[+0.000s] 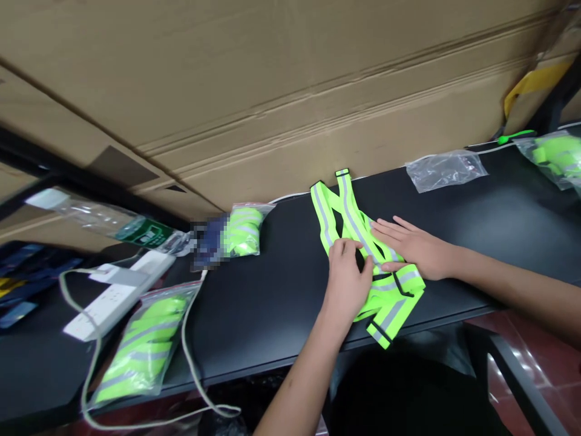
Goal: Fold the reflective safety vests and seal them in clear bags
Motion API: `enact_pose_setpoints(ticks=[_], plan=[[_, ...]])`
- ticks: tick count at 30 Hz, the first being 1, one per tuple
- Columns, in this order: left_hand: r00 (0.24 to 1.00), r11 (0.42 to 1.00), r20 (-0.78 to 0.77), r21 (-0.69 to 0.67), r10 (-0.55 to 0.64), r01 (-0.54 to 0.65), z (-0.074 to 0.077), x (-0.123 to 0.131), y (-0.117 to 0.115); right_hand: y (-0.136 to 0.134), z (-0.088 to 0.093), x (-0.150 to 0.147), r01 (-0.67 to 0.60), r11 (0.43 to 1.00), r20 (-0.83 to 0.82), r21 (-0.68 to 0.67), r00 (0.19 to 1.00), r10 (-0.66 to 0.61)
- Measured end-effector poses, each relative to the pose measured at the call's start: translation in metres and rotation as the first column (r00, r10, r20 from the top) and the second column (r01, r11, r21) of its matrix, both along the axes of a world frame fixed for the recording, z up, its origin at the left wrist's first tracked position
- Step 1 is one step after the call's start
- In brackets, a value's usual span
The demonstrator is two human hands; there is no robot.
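Note:
A neon-yellow reflective vest (pixel 351 213) made of straps with grey stripes lies on the black table, partly bunched. Two of its strap ends point toward the cardboard at the back, and a wider end with a black slider hangs at the table's front edge. My left hand (pixel 347 278) is on the vest's left side, its fingers curled and the thumb bent in on the straps. Flat across the right side of the straps rests my right hand (pixel 420 249), fingers stretched out. A black buckle piece (pixel 403 284) shows just below it.
Clear bags with folded neon straps lie at left, one bag (pixel 145 345) in front and one bag (pixel 245 230) behind. A white power strip (pixel 118 297) with a looping cable and a plastic bottle (pixel 136 227) are there too. A clear bag (pixel 447 171) lies by the cardboard wall (pixel 290 109).

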State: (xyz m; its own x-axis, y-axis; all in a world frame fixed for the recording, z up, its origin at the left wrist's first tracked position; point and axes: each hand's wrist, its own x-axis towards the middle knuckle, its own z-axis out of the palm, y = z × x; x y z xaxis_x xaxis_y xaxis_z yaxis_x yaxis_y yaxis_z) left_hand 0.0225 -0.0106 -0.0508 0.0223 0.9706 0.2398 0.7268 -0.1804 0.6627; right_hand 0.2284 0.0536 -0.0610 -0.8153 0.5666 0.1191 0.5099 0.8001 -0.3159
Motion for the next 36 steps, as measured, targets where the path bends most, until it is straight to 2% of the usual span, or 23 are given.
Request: enact_pose_setpoints(ticks=[3, 5, 8, 10, 12, 14, 16, 17, 20, 22, 27, 30, 33, 34, 36], plan=[[1.0, 1.0, 0.004, -0.001, -0.008, 0.008, 0.0, -0.002, -0.001, 0.002, 0.009, 0.003, 0.046, 0.998, -0.064, 0.047, 0.997, -0.043], [1.0, 1.0, 0.009, -0.013, -0.012, 0.012, 0.001, -0.002, 0.0, -0.001, 0.021, 0.008, 0.103, 0.991, -0.173, 0.081, 0.981, -0.088], [0.999, 0.999, 0.033, -0.035, -0.01, 0.012, 0.002, -0.003, 0.0, -0.021, 0.038, 0.018, 0.221, 0.972, -0.393, 0.079, 0.903, -0.174], [0.999, 0.999, 0.051, -0.032, -0.006, 0.008, 0.001, -0.003, 0.0, -0.044, 0.043, 0.021, 0.218, 0.965, -0.461, 0.147, 0.878, -0.128], [0.998, 1.0, 0.057, -0.018, -0.001, 0.002, 0.001, -0.003, -0.001, -0.068, 0.041, 0.02, 0.088, 0.936, -0.39, 0.342, 0.919, 0.056], [0.998, 1.0, 0.063, 0.009, -0.001, 0.0, 0.004, -0.002, -0.002, -0.088, 0.035, 0.015, -0.06, 0.882, -0.213, 0.467, 0.961, 0.178], [0.996, 0.997, 0.081, 0.071, -0.04, 0.034, 0.009, -0.003, -0.006, -0.1, 0.029, 0.009, -0.091, 0.875, -0.122, 0.476, 0.978, 0.168], [0.992, 0.991, 0.083, 0.101, -0.095, 0.087, 0.012, -0.004, -0.008, -0.103, 0.027, 0.007, -0.072, 0.881, -0.11, 0.468, 0.984, 0.139], [0.937, 0.933, -0.005, 0.093, -0.349, 0.347, 0.022, -0.01, -0.015, -0.104, 0.025, 0.002, -0.041, 0.886, -0.086, 0.461, 0.992, 0.091], [0.887, 0.887, -0.062, 0.038, -0.457, 0.46, 0.025, -0.015, -0.018, -0.103, 0.027, 0.001, -0.054, 0.886, -0.059, 0.461, 0.994, 0.092], [0.852, 0.846, -0.067, 0.106, -0.518, 0.523, 0.024, -0.022, -0.019, -0.102, 0.029, -0.003, -0.075, 0.857, -0.036, 0.509, 0.993, 0.109], [0.872, 0.858, -0.113, 0.157, -0.477, 0.49, 0.024, -0.023, -0.021, -0.102, 0.029, -0.004, -0.092, 0.821, -0.053, 0.563, 0.988, 0.147], [0.927, 0.898, -0.097, 0.232, -0.362, 0.374, 0.023, -0.025, -0.03, -0.103, 0.029, -0.003, -0.058, 0.833, -0.101, 0.55, 0.986, 0.136], [0.95, 0.918, -0.053, 0.248, -0.307, 0.31, 0.021, -0.026, -0.034, -0.104, 0.028, -0.003, -0.04, 0.852, -0.119, 0.522, 0.986, 0.119], [0.974, 0.958, 0.132, 0.242, -0.186, 0.15, 0.016, -0.027, -0.044, -0.107, 0.027, -0.004, -0.012, 0.896, -0.152, 0.443, 0.984, 0.089]])
